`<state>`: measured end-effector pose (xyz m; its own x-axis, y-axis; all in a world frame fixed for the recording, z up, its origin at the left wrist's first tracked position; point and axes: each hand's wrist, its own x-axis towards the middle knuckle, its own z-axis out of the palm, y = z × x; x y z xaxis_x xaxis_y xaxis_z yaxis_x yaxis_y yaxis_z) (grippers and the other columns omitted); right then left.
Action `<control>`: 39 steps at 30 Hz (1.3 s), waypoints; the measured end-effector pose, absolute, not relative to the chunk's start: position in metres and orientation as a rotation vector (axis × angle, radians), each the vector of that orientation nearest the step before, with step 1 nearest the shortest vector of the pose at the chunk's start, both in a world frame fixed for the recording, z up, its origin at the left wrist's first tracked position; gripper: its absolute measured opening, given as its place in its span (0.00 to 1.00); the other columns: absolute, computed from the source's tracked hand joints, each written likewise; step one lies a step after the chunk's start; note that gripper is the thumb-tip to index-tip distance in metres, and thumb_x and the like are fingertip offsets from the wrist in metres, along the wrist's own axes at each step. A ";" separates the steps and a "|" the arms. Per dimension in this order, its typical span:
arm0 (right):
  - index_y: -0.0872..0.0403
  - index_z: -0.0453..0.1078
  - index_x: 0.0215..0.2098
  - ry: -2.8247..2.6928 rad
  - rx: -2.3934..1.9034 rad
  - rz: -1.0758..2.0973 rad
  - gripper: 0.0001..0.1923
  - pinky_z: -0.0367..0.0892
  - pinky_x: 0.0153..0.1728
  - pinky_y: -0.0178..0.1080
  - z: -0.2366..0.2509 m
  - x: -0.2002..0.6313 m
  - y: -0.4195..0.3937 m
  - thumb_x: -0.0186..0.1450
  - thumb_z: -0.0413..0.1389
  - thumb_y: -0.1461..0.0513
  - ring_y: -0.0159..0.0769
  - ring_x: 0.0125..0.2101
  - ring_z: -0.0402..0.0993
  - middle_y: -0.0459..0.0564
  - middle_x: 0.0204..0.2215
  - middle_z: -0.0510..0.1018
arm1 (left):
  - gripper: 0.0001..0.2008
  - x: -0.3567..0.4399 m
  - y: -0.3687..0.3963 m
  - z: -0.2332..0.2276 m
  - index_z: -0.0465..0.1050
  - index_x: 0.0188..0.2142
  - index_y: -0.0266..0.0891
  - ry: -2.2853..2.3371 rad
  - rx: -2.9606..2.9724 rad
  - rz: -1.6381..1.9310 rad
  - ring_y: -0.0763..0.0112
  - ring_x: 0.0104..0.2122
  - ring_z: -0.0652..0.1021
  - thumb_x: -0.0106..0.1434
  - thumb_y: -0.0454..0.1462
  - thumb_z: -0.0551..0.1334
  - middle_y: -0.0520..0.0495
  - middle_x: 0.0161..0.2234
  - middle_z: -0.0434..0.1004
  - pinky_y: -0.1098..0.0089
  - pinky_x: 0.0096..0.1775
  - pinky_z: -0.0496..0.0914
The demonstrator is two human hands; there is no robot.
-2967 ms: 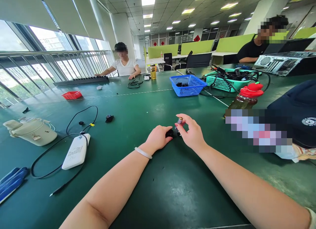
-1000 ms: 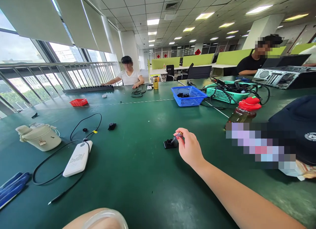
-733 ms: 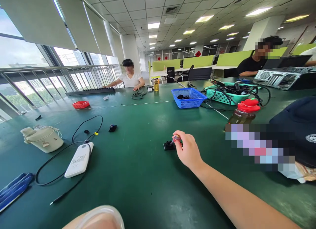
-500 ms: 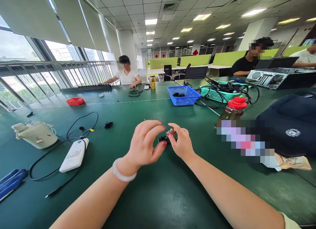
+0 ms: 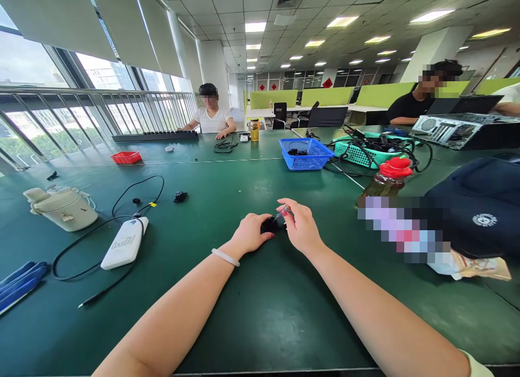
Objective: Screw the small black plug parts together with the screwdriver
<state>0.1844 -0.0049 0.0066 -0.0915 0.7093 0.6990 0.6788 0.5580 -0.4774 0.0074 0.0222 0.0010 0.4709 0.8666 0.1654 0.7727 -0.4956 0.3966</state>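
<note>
While the left hand (image 5: 251, 232) closes its grip on a small black part (image 5: 270, 223) on the green desk (image 5: 227, 323), right hand (image 5: 299, 228) pinching a small tool (image 5: 283, 212) against it, white power bank (image 5: 121, 249) well apart.

No words here are clear enough to read. The white power bank (image 5: 124, 244) has grey writing on top, but it is too blurry. The dark blue bag (image 5: 479, 203) has a round white badge, too small to read. Red signs hang far back.
</note>
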 end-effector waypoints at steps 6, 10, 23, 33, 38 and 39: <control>0.49 0.70 0.41 -1.748 -1.175 -0.018 0.06 0.64 0.47 0.49 0.008 0.182 -0.001 0.67 0.53 0.59 0.42 0.35 0.76 0.48 0.33 0.80 | 0.24 0.007 0.026 -0.003 0.70 0.56 0.43 1.388 2.470 0.559 0.56 0.48 0.74 0.60 0.39 0.65 0.43 0.44 0.78 0.59 0.51 0.69; 0.49 0.69 0.39 -1.677 -1.186 -0.018 0.06 0.64 0.46 0.49 0.008 0.187 0.001 0.67 0.53 0.57 0.43 0.34 0.75 0.48 0.32 0.80 | 0.28 0.005 0.027 -0.004 0.65 0.60 0.43 1.401 2.444 0.542 0.56 0.49 0.74 0.61 0.39 0.65 0.43 0.46 0.78 0.58 0.53 0.68; 0.50 0.64 0.47 -1.686 -1.034 -0.012 0.10 0.64 0.48 0.50 0.008 0.199 -0.001 0.70 0.45 0.63 0.44 0.41 0.73 0.49 0.33 0.79 | 0.28 0.001 0.029 -0.007 0.65 0.60 0.44 1.358 2.376 0.569 0.58 0.52 0.73 0.61 0.36 0.65 0.46 0.47 0.79 0.59 0.55 0.67; 0.48 0.68 0.44 -1.749 -1.144 0.051 0.08 0.63 0.49 0.52 0.007 0.198 0.006 0.67 0.51 0.60 0.44 0.37 0.75 0.49 0.34 0.79 | 0.28 0.001 0.031 -0.006 0.65 0.59 0.45 1.335 2.362 0.564 0.58 0.51 0.73 0.60 0.36 0.66 0.48 0.47 0.79 0.59 0.54 0.67; 0.49 0.67 0.46 -1.645 -1.119 0.035 0.09 0.65 0.47 0.50 0.011 0.200 -0.001 0.69 0.49 0.60 0.46 0.41 0.73 0.49 0.34 0.80 | 0.28 0.002 0.033 -0.005 0.65 0.59 0.46 1.357 2.361 0.539 0.59 0.51 0.72 0.60 0.37 0.66 0.49 0.47 0.79 0.59 0.54 0.66; 0.49 0.66 0.47 -1.632 -1.095 0.036 0.09 0.66 0.47 0.50 0.012 0.199 -0.003 0.70 0.48 0.60 0.46 0.43 0.72 0.49 0.34 0.81 | 0.28 0.002 0.033 -0.005 0.65 0.59 0.46 1.355 2.369 0.535 0.59 0.51 0.72 0.60 0.37 0.66 0.49 0.47 0.79 0.59 0.54 0.67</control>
